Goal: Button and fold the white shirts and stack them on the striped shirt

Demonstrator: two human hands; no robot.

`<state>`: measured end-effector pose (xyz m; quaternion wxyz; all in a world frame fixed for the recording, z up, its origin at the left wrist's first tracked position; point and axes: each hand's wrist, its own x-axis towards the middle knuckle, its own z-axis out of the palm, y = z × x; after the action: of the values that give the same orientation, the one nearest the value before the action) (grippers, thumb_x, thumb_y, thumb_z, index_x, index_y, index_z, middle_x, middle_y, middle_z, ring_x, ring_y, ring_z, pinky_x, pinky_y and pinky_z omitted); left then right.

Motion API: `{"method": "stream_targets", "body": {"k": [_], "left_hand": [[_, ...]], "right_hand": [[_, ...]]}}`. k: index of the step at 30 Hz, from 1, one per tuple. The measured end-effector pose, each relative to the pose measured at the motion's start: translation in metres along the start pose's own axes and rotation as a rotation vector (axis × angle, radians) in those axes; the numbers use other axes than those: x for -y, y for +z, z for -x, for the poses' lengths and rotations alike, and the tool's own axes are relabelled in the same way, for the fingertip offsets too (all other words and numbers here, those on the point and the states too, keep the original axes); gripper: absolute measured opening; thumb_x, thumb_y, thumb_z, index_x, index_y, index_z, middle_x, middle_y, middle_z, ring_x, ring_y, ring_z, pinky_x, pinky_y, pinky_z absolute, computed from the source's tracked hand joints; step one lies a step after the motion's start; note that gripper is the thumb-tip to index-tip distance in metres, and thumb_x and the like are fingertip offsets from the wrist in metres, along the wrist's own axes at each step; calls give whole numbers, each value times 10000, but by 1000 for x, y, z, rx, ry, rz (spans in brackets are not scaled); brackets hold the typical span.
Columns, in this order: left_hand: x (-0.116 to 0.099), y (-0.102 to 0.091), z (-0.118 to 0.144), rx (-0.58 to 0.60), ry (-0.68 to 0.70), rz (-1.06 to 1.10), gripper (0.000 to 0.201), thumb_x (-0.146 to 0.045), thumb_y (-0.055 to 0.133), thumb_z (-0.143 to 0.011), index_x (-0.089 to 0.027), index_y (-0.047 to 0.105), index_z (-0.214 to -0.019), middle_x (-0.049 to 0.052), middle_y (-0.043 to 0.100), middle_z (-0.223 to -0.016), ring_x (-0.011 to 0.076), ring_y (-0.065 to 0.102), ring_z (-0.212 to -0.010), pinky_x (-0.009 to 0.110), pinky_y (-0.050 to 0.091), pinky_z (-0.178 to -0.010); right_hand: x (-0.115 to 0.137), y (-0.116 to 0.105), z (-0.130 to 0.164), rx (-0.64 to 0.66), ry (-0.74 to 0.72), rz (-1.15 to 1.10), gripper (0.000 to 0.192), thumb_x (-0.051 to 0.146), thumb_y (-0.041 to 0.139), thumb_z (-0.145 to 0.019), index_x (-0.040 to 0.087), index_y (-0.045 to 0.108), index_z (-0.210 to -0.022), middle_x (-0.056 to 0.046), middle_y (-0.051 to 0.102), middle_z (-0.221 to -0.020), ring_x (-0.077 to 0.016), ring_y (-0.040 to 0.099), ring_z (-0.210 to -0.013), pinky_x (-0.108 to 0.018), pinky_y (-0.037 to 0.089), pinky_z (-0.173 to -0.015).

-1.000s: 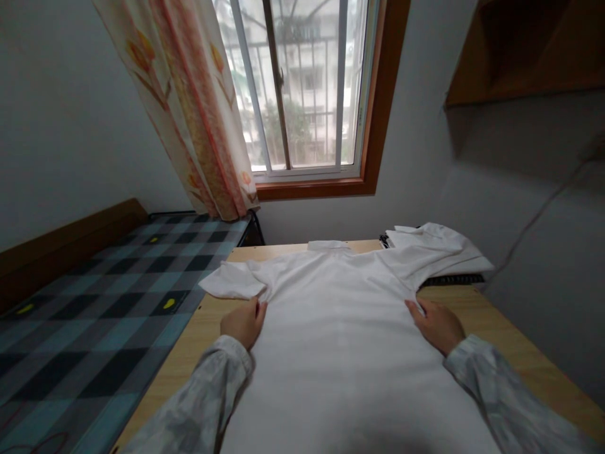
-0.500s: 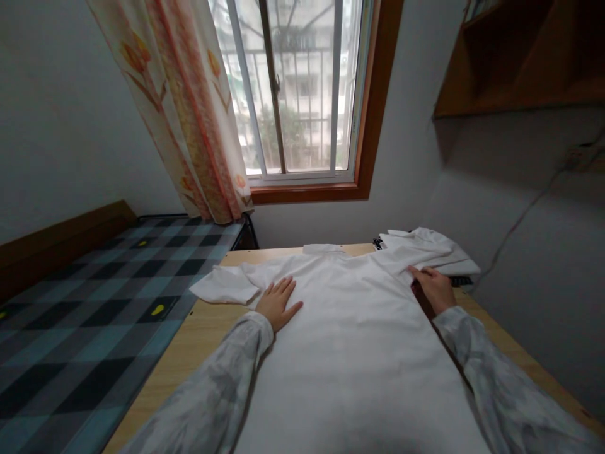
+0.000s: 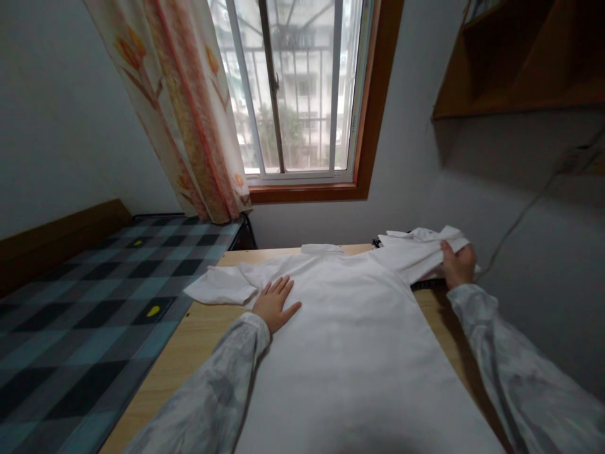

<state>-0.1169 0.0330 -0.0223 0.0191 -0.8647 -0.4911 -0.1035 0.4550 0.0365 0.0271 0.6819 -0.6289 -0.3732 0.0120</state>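
Observation:
A white short-sleeved shirt (image 3: 350,340) lies spread over the wooden table, its collar toward the window. My left hand (image 3: 275,305) rests flat on the shirt's left side near the armpit, fingers spread. My right hand (image 3: 458,265) pinches the end of the right sleeve (image 3: 420,257) and holds it a little raised and stretched outward. The left sleeve (image 3: 222,285) lies out toward the bed side. Behind the right sleeve, partly covered by it, sits more white folded cloth (image 3: 401,234) on something dark.
The wooden table (image 3: 184,340) shows on both sides of the shirt. At the left is a bed with a checked cover (image 3: 94,315). A patterned curtain (image 3: 198,126) hangs by the window (image 3: 302,94). A wooden shelf (image 3: 510,75) and a cable (image 3: 517,221) are on the right wall.
My right hand has moved outward and away from me, from the shirt's right armpit to the sleeve end, which is now gripped and pulled straighter. My left hand stays in place.

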Motion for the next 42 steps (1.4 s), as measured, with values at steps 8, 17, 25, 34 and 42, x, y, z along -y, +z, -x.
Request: {"method": "stream_targets", "body": {"k": [8,17,25,34,42], "left_hand": [[1,-1,-1,-3,4,40,783,-672,443,-1054,-189,432,-1669,132,349,-1761,335,338,-1625,553,239,-1329],[0,-12,-3,-111,-3,283,531,-506,506,-1045,-153,662,-1410,179,596,-1570,331,545,-1461,548,367,-1272],[-55,-32,-10,-102,94,755,426,-544,581,-1022,-212,708,-1256,143,736,-1286,253,700,-1159,435,554,-1070],[-106,-30,-25,209,322,595,536,-222,785,-749,-242,700,-1277,75,752,-1177,281,694,-1094,412,528,-1022],[-55,-54,-10,132,243,867,344,-166,552,-815,-175,787,-1066,32,739,-764,205,698,-882,325,511,-933]], "right_hand": [[52,8,74,833,-1146,462,246,206,581,-912,198,782,-1053,-166,754,-1113,-341,648,-1115,-512,487,-1034],[56,14,148,1242,-1261,294,621,109,511,-950,228,583,-1556,-124,503,-1670,-300,426,-1560,-569,351,-1283],[38,13,150,1252,-1176,307,728,55,465,-944,242,462,-1648,-94,522,-1658,-270,452,-1547,-537,386,-1279],[28,3,143,783,-911,456,531,2,581,-738,189,682,-1224,-161,668,-1221,-345,608,-1165,-519,520,-1049],[16,-22,136,897,-954,305,296,33,566,-808,219,627,-1030,-118,639,-1099,-295,601,-1038,-441,543,-930]]}}
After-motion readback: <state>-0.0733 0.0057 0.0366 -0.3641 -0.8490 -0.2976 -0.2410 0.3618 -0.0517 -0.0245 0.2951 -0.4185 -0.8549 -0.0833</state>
